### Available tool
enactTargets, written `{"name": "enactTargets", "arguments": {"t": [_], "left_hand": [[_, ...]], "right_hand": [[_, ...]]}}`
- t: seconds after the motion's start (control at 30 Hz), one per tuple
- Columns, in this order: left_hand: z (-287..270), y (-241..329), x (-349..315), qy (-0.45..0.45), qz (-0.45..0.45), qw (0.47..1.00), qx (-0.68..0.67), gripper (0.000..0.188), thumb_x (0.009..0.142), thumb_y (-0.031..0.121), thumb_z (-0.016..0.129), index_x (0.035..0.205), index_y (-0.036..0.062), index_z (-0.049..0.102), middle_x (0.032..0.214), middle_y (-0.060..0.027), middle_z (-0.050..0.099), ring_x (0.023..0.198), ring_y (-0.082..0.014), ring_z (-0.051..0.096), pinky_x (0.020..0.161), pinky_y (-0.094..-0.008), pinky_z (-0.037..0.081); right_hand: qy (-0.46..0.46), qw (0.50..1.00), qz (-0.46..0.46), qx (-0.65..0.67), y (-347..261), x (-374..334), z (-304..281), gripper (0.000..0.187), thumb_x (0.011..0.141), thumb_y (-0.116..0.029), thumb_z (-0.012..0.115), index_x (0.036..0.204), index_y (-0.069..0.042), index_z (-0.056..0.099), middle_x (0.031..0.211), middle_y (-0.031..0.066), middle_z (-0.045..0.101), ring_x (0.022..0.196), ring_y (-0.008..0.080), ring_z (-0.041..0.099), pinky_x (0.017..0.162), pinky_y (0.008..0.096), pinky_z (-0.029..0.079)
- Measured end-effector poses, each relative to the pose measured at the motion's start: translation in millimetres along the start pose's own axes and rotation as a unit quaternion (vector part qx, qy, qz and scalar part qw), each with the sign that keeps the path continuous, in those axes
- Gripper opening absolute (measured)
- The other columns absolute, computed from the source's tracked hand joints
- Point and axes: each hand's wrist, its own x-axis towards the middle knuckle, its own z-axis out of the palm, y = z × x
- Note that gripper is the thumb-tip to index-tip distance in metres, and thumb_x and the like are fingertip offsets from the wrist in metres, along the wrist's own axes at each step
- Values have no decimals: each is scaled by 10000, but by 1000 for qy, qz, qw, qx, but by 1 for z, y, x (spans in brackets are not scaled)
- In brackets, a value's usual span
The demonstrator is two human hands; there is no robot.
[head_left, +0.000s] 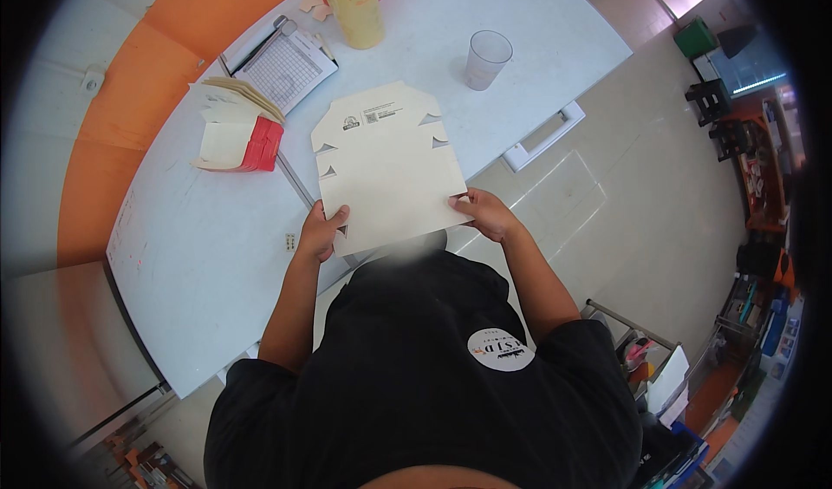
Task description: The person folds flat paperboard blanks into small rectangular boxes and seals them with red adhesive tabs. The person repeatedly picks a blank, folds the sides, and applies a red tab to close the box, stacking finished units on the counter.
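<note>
Between my hands is a flat, cream cardboard box blank (390, 172) with cut slots along both sides and small dark print near its far end. My left hand (322, 229) grips its near left edge, thumb on top and fingers underneath. On the near right edge, my right hand (484, 213) pinches the card the same way. The blank's far part reaches over the white table, while its near edge is close to my body. To the left sits a stack of folded red and cream cartons (247, 138).
A clipboard with a gridded sheet (290, 68) lies beyond the cartons. Near it stands a tall yellow container (351, 8), and a clear plastic cup (488, 60) is farther right. A small dotted piece (290, 243) rests left of my left hand. Loaded shelves (763, 168) line the far right.
</note>
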Motion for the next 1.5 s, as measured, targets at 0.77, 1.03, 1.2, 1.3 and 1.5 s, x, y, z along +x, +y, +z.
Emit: {"name": "enactTargets", "arguments": {"t": [0.77, 1.03, 1.2, 1.3, 1.5], "left_hand": [[-39, 26, 49, 85, 340, 916, 196, 520, 1002, 406, 671, 1316, 21, 516, 1024, -93, 686, 871, -174, 658, 787, -310, 541], [-15, 61, 24, 43, 178, 970, 159, 458, 1026, 402, 614, 1255, 6, 589, 1009, -75, 694, 867, -146, 689, 672, -307, 561], [-25, 19, 41, 7, -11, 994, 107, 401, 1030, 359, 600, 1246, 22, 601, 995, -60, 679, 797, -121, 654, 617, -278, 516], [-33, 10, 47, -14, -43, 997, 59, 420, 1027, 359, 608, 1270, 18, 587, 1008, -54, 671, 772, -115, 624, 617, -276, 502], [-34, 17, 60, -14, -71, 996, 45, 431, 1025, 364, 615, 1254, -1, 592, 1050, -63, 677, 849, -158, 651, 712, -315, 525]], "right_hand": [[178, 828, -399, -353, -30, 53, 46, 324, 1009, -249, 669, 1194, 7, 594, 976, 106, 703, 907, 179, 680, 838, 328, 542], [228, 903, -187, -311, -38, 29, 57, 455, 974, -319, 705, 1246, 28, 592, 1025, 172, 698, 898, 248, 674, 833, 378, 543], [307, 713, -175, -606, 6, 22, 66, 641, 888, -365, 779, 1369, -6, 554, 1510, 224, 422, 1351, 392, 469, 1070, 481, 432], [58, 649, -338, -679, -10, -15, 98, 623, 879, -365, 772, 1357, -25, 562, 1454, 162, 499, 1350, 350, 484, 1097, 470, 415], [27, 580, -417, -700, 0, -6, 116, 377, 859, -133, 654, 1223, -43, 618, 1195, 93, 618, 1172, 291, 585, 1008, 414, 466]]}}
